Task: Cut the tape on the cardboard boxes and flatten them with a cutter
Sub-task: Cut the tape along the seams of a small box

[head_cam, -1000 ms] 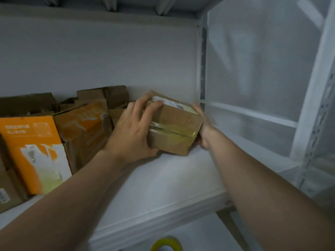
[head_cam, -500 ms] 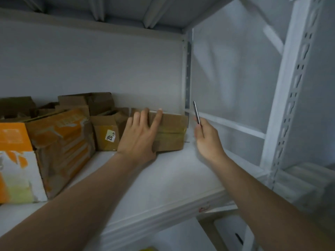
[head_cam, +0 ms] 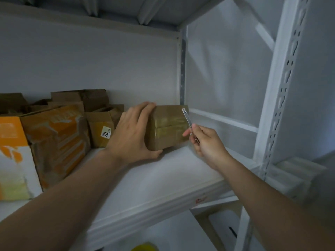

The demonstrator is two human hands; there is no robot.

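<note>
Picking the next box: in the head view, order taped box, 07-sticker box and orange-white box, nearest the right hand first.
1. taped box, just left of the right hand holding the cutter
2. 07-sticker box, past the left hand
3. orange-white box, far left

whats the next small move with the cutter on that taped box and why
Probably lower the cutter tip-first onto the tape seam across the small box and begin slitting. The left hand grips the box steady on the shelf; the right hand pinches the cutter beside its right edge, and the seam looks uncut.
</note>
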